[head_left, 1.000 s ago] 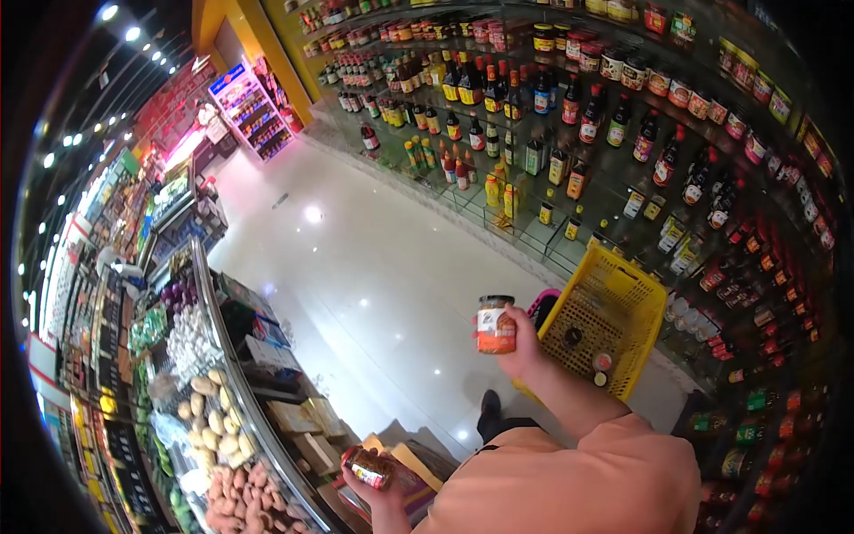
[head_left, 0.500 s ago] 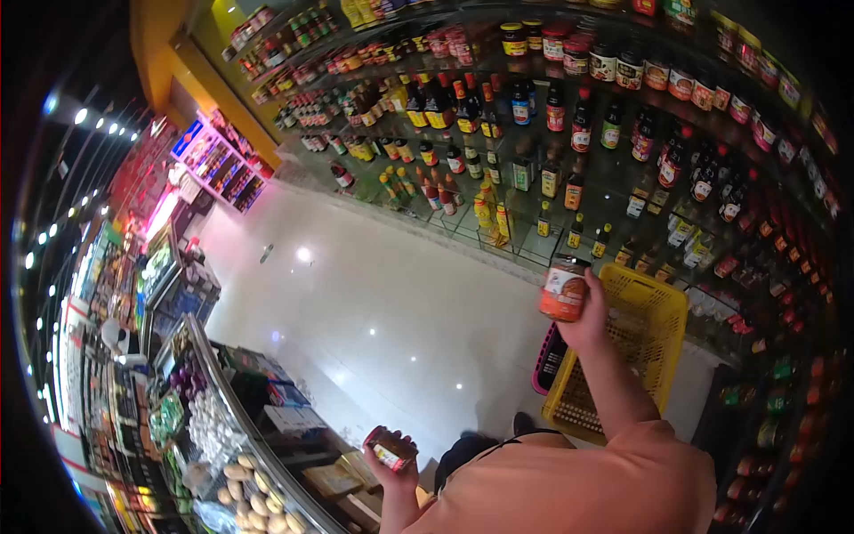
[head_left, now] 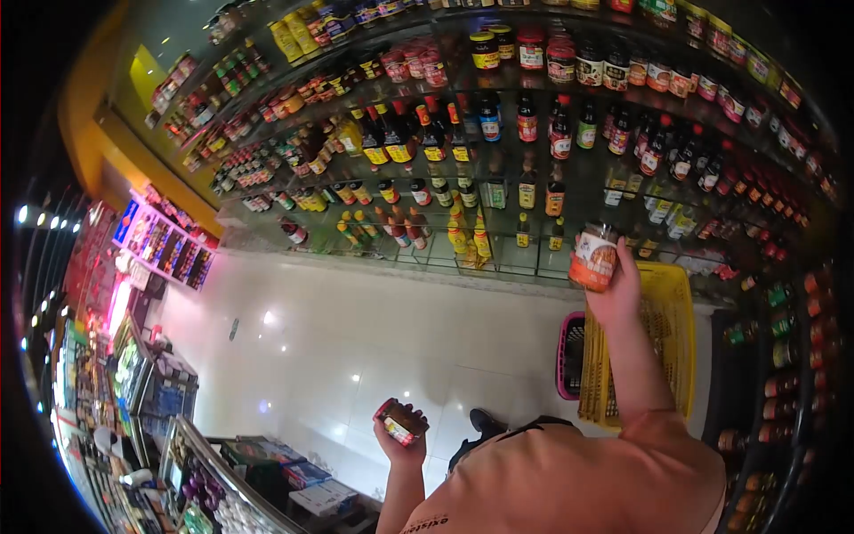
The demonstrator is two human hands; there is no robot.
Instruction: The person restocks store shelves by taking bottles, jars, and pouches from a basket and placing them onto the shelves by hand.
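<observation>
A glass jar with an orange and white label is gripped in my right hand, raised in front of the lower shelves. The jar leans a little, and my fingers wrap its right side. Lower down, my left hand is closed around a smaller dark jar with a red lid, tilted on its side over the floor. Behind and below my right forearm stands a yellow plastic basket. A pink-rimmed basket sits against its left side.
Curved shelves hold rows of sauce bottles and jars ahead of me. At lower left is a produce counter with cartons beside it. A lit display rack stands at far left. My shoe is on the tiled floor.
My view has turned, bringing the shelves and counter leftward and lower in the picture. My right hand with its jar is slightly higher and further right; both jars are still held.
</observation>
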